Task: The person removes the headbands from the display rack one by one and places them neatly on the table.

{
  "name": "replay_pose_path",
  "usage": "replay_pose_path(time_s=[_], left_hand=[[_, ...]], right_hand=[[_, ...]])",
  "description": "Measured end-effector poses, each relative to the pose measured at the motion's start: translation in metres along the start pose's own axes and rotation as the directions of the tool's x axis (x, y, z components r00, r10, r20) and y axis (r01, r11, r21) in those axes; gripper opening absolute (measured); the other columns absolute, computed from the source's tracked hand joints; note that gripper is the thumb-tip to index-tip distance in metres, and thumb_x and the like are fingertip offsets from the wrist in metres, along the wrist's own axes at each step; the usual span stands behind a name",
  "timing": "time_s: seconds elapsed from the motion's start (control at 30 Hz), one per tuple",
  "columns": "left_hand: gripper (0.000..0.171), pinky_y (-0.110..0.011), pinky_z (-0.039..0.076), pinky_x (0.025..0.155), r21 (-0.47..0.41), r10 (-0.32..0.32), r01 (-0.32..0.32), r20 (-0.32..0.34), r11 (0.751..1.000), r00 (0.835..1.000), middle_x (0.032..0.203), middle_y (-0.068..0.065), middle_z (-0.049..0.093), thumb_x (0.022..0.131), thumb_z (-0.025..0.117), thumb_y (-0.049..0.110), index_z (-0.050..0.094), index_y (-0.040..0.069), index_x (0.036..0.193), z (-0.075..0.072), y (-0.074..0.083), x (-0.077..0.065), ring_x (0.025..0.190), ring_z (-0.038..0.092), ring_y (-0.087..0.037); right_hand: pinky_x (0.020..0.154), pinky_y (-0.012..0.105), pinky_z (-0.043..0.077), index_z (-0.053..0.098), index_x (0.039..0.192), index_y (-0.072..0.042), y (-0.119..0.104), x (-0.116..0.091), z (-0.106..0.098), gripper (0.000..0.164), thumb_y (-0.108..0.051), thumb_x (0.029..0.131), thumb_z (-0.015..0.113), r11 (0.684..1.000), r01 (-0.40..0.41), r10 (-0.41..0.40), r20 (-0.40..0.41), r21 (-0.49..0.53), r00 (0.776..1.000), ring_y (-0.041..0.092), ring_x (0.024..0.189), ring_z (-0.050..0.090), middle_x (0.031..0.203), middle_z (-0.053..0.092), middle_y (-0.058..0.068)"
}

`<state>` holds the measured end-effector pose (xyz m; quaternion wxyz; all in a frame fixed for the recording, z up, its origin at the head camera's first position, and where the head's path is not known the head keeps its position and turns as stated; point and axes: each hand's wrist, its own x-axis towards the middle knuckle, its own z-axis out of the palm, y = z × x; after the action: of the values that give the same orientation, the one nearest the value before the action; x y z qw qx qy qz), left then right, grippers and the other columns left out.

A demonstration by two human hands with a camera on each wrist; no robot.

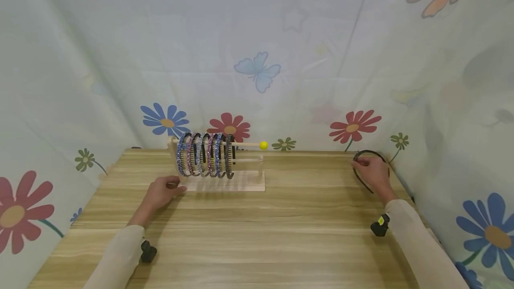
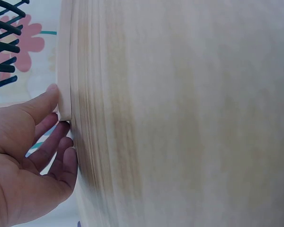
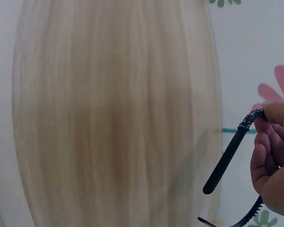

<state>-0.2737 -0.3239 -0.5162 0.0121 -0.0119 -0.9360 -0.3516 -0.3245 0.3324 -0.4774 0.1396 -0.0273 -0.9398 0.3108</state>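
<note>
Right now the loose headband [image 3: 225,160] is out at the far right corner of the table [image 1: 281,235], in your right hand [image 1: 373,172]: thumb and finger pinch a glittery stretch, one plain black end hanging free. Your left hand [image 1: 160,192] grips the near left corner of the wooden stand's base [image 1: 241,185].

Step in hand, as I judge it: handling one band while you steady the stand. Which way the band is bound, I cannot tell. Next move probably calls for a light pinch and a steady base — if you mean to hang it, the free stretch of upper bar [image 1: 247,144] between the six hung headbands [image 1: 209,155] and the yellow ball [image 1: 263,145] looks the likeliest spot.

Writing: none legible — the yellow patch [image 1: 381,220] at your right wrist is too small to read.
</note>
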Motion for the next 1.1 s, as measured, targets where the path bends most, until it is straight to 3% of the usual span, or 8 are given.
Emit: replay_pose_path(time_s=[0.4,0.73,1.1], left_hand=[[0.047,-0.054,0.055,0.092,0.001,0.004,-0.004,-0.009,1.0,1.0,0.123,-0.027,0.069,0.095,0.075,0.026,0.066,-0.007,0.126,0.0,0.001,-0.001,0.109,0.068,-0.041],[0.045,-0.054,0.055,0.092,0.0,0.01,-0.01,-0.016,1.0,1.0,0.121,-0.026,0.07,0.095,0.076,0.026,0.067,-0.007,0.125,0.001,0.0,0.0,0.108,0.069,-0.039],[0.044,-0.054,0.055,0.092,-0.005,0.004,-0.004,-0.011,1.0,1.0,0.122,-0.027,0.069,0.095,0.075,0.025,0.067,-0.007,0.125,0.0,0.004,-0.002,0.108,0.069,-0.04]], right_hand=[[0.088,0.058,0.054,0.072,0.115,0.009,0.023,0.002,0.005,0.041,-0.029,0.099,0.067,0.999,-0.029,0.031,0.056,-0.03,0.998,0.046,0.105,0.067,0.111,0.072,0.028],[0.08,0.057,0.056,0.077,0.101,0.007,0.029,0.005,0.007,0.031,-0.022,0.097,0.07,0.997,0.061,-0.06,0.028,-0.039,0.998,0.045,0.094,0.07,0.099,0.075,0.025],[0.093,0.06,0.052,0.072,0.117,0.009,0.032,0.004,0.011,0.044,-0.03,0.098,0.067,0.999,-0.025,0.028,0.078,-0.044,0.997,0.049,0.109,0.064,0.115,0.07,0.029]])
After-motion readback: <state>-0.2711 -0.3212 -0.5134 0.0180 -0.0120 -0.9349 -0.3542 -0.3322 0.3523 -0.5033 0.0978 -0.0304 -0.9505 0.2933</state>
